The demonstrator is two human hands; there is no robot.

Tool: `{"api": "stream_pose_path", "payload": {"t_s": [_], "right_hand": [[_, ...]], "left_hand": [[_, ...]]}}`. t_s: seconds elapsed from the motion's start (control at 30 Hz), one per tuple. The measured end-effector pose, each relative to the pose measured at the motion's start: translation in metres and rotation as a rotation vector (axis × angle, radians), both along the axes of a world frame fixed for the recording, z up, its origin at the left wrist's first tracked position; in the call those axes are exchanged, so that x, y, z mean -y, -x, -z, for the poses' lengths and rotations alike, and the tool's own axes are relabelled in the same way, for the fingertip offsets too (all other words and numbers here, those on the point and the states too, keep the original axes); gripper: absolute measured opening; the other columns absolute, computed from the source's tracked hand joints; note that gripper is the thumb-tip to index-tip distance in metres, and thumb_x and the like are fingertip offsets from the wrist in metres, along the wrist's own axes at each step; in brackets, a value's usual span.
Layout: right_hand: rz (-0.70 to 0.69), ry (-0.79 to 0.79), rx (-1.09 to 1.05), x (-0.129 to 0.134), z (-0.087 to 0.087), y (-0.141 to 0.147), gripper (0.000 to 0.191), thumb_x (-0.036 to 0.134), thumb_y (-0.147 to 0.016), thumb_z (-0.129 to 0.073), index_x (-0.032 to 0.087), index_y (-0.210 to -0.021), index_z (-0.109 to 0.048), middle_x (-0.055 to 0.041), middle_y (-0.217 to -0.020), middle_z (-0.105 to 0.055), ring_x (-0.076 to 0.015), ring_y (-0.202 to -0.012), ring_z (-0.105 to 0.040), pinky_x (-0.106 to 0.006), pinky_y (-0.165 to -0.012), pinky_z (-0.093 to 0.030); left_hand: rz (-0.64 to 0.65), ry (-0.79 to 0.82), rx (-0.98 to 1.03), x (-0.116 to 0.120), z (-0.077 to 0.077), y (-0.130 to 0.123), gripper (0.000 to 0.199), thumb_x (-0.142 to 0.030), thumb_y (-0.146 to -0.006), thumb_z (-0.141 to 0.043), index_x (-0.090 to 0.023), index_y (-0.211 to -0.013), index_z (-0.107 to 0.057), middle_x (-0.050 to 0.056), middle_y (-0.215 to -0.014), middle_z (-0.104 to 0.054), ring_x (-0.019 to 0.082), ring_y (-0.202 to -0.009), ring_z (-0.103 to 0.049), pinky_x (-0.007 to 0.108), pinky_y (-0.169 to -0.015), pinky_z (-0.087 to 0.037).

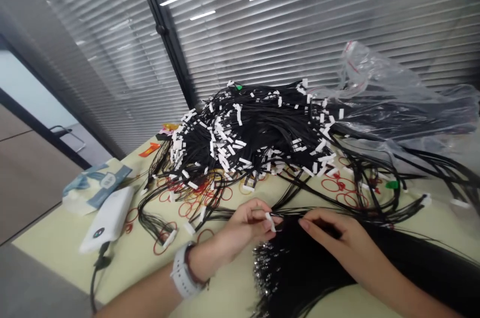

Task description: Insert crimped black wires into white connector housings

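Pinched in the fingers of my left hand (249, 225) is a small white connector (270, 222), with thin black wires running from it. My right hand (333, 230) is just to the right, its thumb and fingertips close together over the black wires; whether it grips one is too small to tell. Beneath and beside it lies a thick bundle of black wires (307, 268) with shiny metal tips at its left end. Behind both hands is a large heap of black cables (262, 128) with many white connectors.
Red rubber bands (185, 209) are scattered on the pale yellow table (60, 248). A white power bank (108, 220) with a black cable and a tissue pack (97, 185) lie at the left. A clear plastic bag (405, 103) holding black cables is at the back right.
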State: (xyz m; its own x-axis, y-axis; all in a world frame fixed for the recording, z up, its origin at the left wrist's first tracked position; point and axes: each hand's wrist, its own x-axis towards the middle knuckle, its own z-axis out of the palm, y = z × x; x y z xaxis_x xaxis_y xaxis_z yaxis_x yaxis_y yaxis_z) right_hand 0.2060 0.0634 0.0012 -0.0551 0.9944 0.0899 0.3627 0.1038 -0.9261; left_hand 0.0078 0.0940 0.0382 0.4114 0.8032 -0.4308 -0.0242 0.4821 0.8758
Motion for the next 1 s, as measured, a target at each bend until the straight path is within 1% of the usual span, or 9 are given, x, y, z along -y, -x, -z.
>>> {"api": "stream_pose_path", "payload": {"t_s": [0.13, 0.2, 0.3, 0.37, 0.57, 0.8, 1.0], "right_hand": [[-0.005, -0.027, 0.034, 0.002, 0.006, -0.002, 0.045, 0.058, -0.074, -0.051, 0.017, -0.076, -0.068, -0.0049, -0.076, -0.065, -0.0094, -0.069, -0.060, -0.016, -0.062, -0.048], [-0.014, -0.048, 0.067, 0.004, 0.006, -0.002, 0.044, 0.057, -0.074, -0.050, 0.018, -0.074, -0.068, -0.0046, -0.072, -0.065, -0.0090, -0.065, -0.060, -0.015, -0.057, -0.047], [-0.001, -0.074, 0.100, 0.007, 0.004, -0.001, 0.043, 0.055, -0.075, -0.047, 0.017, -0.068, -0.067, -0.0045, -0.065, -0.062, -0.0079, -0.057, -0.055, -0.014, -0.048, -0.043], [0.006, -0.074, 0.105, 0.009, 0.004, -0.001, 0.044, 0.055, -0.076, -0.046, 0.016, -0.066, -0.066, -0.0045, -0.062, -0.060, -0.0070, -0.052, -0.052, -0.014, -0.045, -0.039], [-0.014, -0.083, 0.119, 0.012, 0.006, -0.001, 0.043, 0.052, -0.076, -0.049, 0.015, -0.061, -0.064, -0.0024, -0.049, -0.050, -0.0035, -0.044, -0.040, -0.011, -0.039, -0.031], [-0.012, -0.123, 0.120, 0.011, 0.004, 0.000, 0.040, 0.048, -0.076, -0.050, 0.015, -0.059, -0.064, -0.0019, -0.047, -0.050, -0.0030, -0.042, -0.040, -0.011, -0.038, -0.029], [-0.011, -0.088, 0.131, 0.010, 0.010, -0.001, 0.042, 0.051, -0.077, -0.048, 0.015, -0.062, -0.064, -0.0026, -0.051, -0.053, -0.0043, -0.045, -0.043, -0.013, -0.042, -0.033]], "left_hand": [[0.031, 0.030, 0.009, -0.002, -0.002, -0.002, 0.056, -0.037, -0.049, -0.087, -0.015, -0.083, -0.048, 0.001, -0.086, -0.064, 0.004, -0.075, -0.059, 0.017, -0.071, -0.051], [0.042, 0.041, 0.014, -0.003, -0.003, -0.003, 0.057, -0.037, -0.047, -0.087, -0.014, -0.083, -0.049, 0.000, -0.083, -0.064, 0.003, -0.072, -0.059, 0.016, -0.069, -0.051], [0.054, 0.046, 0.004, -0.003, -0.005, -0.003, 0.056, -0.036, -0.048, -0.087, -0.014, -0.083, -0.049, 0.000, -0.084, -0.064, 0.003, -0.072, -0.059, 0.015, -0.067, -0.051], [0.071, 0.046, -0.004, -0.002, -0.006, -0.004, 0.056, -0.036, -0.048, -0.087, -0.014, -0.083, -0.048, 0.001, -0.083, -0.063, 0.003, -0.071, -0.059, 0.014, -0.066, -0.051], [0.097, 0.050, -0.026, -0.003, -0.009, -0.005, 0.060, -0.042, -0.046, -0.087, -0.013, -0.082, -0.048, -0.003, -0.071, -0.060, 0.000, -0.058, -0.056, 0.012, -0.059, -0.049], [0.105, 0.043, -0.053, -0.003, -0.010, -0.005, 0.057, -0.040, -0.049, -0.086, -0.013, -0.082, -0.048, -0.002, -0.072, -0.062, 0.001, -0.059, -0.057, 0.011, -0.059, -0.048], [0.138, 0.015, -0.067, -0.004, -0.006, -0.003, 0.058, -0.042, -0.048, -0.086, -0.012, -0.082, -0.049, 0.000, -0.075, -0.065, 0.001, -0.059, -0.058, 0.012, -0.059, -0.049]]}}
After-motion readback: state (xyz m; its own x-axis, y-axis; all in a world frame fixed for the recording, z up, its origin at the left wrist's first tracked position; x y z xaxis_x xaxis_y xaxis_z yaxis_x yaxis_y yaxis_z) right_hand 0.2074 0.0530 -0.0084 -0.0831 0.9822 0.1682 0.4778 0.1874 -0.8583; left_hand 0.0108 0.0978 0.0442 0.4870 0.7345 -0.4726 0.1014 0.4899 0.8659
